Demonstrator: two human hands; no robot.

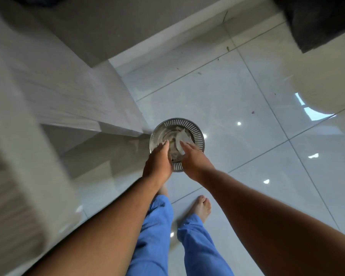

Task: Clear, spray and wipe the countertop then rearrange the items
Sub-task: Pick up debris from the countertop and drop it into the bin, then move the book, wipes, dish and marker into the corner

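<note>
A round steel strainer bowl point(193, 128) with a slotted rim is held low over the glossy floor, and both my hands are on it. My left hand point(157, 162) grips its near left rim. My right hand point(193, 158) reaches into the bowl, fingers on a white scrap point(180, 139) among wet food scraps inside. The near part of the bowl is hidden behind my hands.
A pale cabinet side and countertop edge point(54, 100) fill the left, blurred. White glossy floor tiles point(247, 96) carry small crumbs. A black bag or bin point(323, 22) sits at top right, and a pale round object point(331, 84) beside it. My bare feet and blue trousers are below.
</note>
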